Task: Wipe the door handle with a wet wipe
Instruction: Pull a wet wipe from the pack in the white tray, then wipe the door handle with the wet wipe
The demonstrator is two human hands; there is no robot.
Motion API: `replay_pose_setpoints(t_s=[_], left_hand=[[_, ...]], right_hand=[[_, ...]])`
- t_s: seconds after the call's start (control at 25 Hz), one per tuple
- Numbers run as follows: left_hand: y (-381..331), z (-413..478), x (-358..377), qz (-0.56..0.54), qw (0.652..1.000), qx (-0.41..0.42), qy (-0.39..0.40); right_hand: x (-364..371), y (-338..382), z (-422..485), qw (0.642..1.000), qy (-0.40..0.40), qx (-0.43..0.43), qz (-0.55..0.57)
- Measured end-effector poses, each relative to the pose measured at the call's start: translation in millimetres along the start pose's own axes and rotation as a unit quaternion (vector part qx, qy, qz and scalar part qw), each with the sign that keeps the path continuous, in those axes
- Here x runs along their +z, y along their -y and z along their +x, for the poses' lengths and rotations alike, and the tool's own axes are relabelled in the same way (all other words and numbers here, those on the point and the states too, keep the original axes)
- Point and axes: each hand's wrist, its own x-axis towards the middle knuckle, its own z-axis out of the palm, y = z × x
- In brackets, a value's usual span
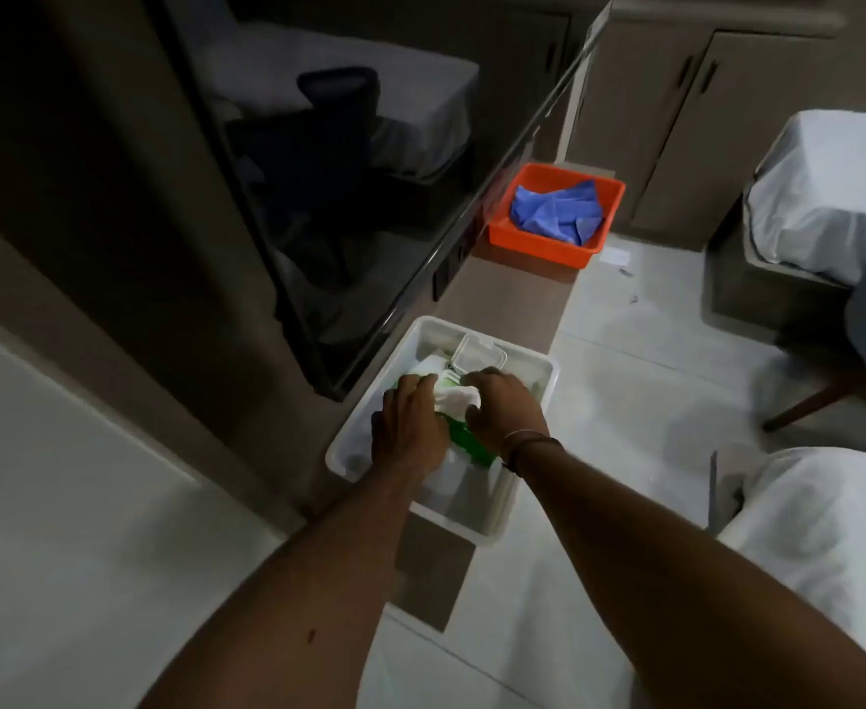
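Observation:
Both my hands reach into a white plastic bin (533, 381) on a narrow brown ledge. A green and white wet wipe pack (464, 440) lies inside it, its clear lid flipped up. My left hand (408, 427) presses down on the pack's left side. My right hand (505, 409) pinches a white wet wipe (454, 399) sticking out of the pack's opening. No door handle is in sight.
An orange bin (538, 245) holding blue cloths (556, 212) stands farther along the ledge. A dark glass panel (318, 197) rises on the left. Beige cabinets (702, 120), covered chairs (820, 197) and a pale tiled floor (625, 391) lie to the right.

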Motion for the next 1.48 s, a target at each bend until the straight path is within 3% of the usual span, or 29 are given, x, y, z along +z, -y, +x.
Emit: replay_pose_setpoints(t_s=[0.12,0.44,0.6,0.76,0.84,1.04,1.2,1.32,1.48], left_hand=[[0,23,11,0.015,1.000,-0.002,-0.010],[0,43,25,0.005,0.999,-0.020,-0.040],[-2,35,9,-0.137,0.987,-0.047,-0.076],[-6,-6,-22,-0.356,0.931,-0.049,-0.059],[-5,-43,-38,-0.419,0.906,-0.042,-0.045],[19,-185,-72,-0.541,0.828,-0.144,-0.035],[60,-331,-87,-0.528,0.812,-0.215,-0.125],[97,-454,-107,-0.517,0.790,-0.271,-0.189],[153,-619,-140,-0.559,0.753,-0.291,-0.190]], right_hand=[[12,0,18,0.995,0.020,-0.060,-0.071],[31,-4,35,0.994,-0.038,-0.043,-0.092],[14,6,25,0.996,-0.079,-0.032,0.030],[-19,20,-6,0.970,-0.065,0.001,0.235],[-32,31,-39,0.949,-0.032,-0.004,0.315],[-45,80,-174,0.890,0.070,0.035,0.449],[-32,135,-312,0.818,0.203,0.124,0.524],[-19,186,-426,0.818,0.257,0.115,0.502],[7,245,-563,0.834,0.319,0.048,0.448]])
